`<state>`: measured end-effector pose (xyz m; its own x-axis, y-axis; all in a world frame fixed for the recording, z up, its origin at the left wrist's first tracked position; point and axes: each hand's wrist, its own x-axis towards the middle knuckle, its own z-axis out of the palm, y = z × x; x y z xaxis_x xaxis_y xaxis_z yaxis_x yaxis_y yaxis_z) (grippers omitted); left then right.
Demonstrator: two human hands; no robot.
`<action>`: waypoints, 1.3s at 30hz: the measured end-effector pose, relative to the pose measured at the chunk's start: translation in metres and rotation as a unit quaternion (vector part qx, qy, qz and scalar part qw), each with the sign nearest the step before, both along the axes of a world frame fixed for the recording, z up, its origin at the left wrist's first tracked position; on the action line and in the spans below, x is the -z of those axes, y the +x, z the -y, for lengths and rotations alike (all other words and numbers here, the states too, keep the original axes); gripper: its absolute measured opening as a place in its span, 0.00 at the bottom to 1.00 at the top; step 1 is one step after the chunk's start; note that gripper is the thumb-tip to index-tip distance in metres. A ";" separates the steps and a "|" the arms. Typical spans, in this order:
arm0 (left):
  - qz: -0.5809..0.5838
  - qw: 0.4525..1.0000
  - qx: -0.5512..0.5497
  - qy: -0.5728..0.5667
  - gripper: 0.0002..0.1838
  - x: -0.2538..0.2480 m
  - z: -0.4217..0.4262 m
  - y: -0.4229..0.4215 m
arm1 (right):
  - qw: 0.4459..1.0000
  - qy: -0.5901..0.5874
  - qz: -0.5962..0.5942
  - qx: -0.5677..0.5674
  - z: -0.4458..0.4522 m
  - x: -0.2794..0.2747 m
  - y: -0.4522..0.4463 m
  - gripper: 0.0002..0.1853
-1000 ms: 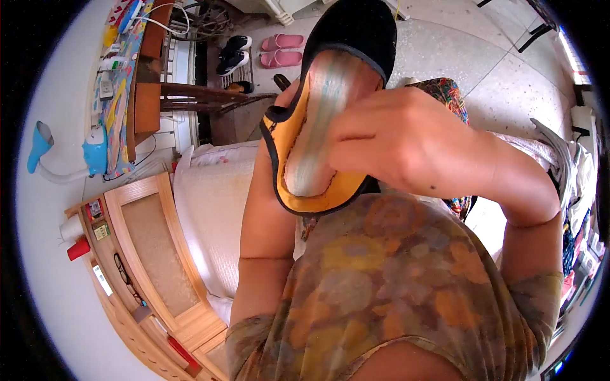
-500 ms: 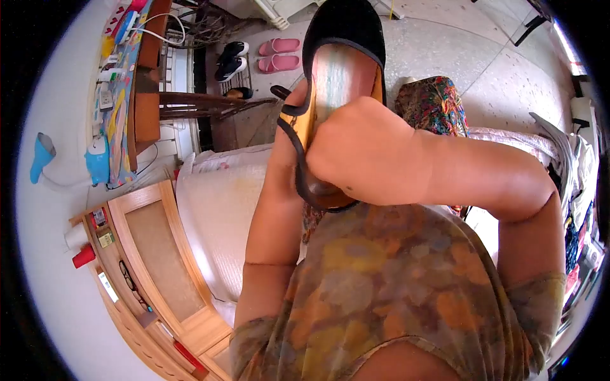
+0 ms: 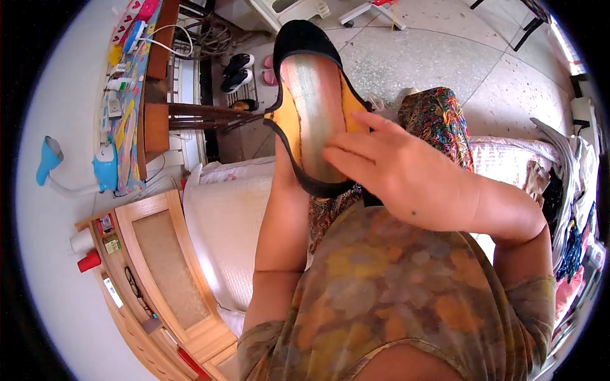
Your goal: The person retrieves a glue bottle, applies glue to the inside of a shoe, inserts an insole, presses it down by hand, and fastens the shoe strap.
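A black fabric shoe [image 3: 305, 39] with a yellow lining is held up in front of me, toe pointing away and its opening facing me. Its pale striped insole [image 3: 311, 108] lies inside. My left hand [image 3: 285, 166] supports the shoe from behind; only the wrist shows, and the shoe hides the fingers. Over the right side of the shoe's opening is my right hand [image 3: 406, 171], fingers stretched and apart. Its fingertips reach over the insole and the yellow side lining, and I see nothing held in them.
Patterned fabric covers my lap [image 3: 438, 120]. A pale padded bed [image 3: 235, 216] lies behind me, beside a wooden cabinet [image 3: 168, 254]. Black sneakers [image 3: 238, 73] and pink slippers [image 3: 270, 70] are by a rack on the floor. Clothes [image 3: 572, 184] are heaped at the right.
My right hand has come out of the shoe's heel area, moved right, and opened from a closed fist. The shoe has shifted left and down, tilting slightly, showing more of the insole.
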<state>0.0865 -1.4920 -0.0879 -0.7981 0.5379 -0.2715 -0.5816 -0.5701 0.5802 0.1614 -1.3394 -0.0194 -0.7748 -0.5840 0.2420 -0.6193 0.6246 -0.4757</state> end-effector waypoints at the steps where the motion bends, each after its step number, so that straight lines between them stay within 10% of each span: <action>1: -0.003 1.000 -0.008 -0.006 0.27 0.001 -0.001 -0.002 | 1.000 0.000 0.000 0.002 0.002 -0.001 0.003 0.21; 14: 0.026 0.999 -0.018 -0.017 0.33 -0.007 -0.010 0.001 | 0.987 0.009 0.149 -0.063 -0.013 0.001 -0.018 0.22; 18: -0.022 0.969 0.163 0.186 0.33 0.006 -0.007 -0.003 | 0.969 -0.212 0.120 0.052 -0.012 0.012 -0.035 0.13; 21: -0.022 0.994 0.014 -0.108 0.29 -0.007 -0.019 0.002 | 0.962 -0.107 0.241 0.063 -0.009 0.007 -0.048 0.27; 24: -0.022 0.996 -0.011 -0.091 0.28 0.003 -0.023 -0.001 | 0.984 -0.146 0.041 0.093 0.001 0.045 -0.052 0.29; 29: 0.000 0.965 -0.063 -0.253 0.25 0.005 -0.021 0.001 | 0.988 0.007 0.111 0.110 0.011 0.068 -0.068 0.38; 39: -0.006 0.961 -0.070 -0.269 0.14 0.006 -0.028 0.004 | 0.978 -0.109 0.090 0.150 0.007 0.078 -0.077 0.40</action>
<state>0.0904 -1.4641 -0.0943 -0.8574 0.2087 -0.4705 -0.5123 -0.2585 0.8190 0.0840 -1.3467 -0.0973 -0.9452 -0.2732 0.1785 -0.3168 0.6369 -0.7029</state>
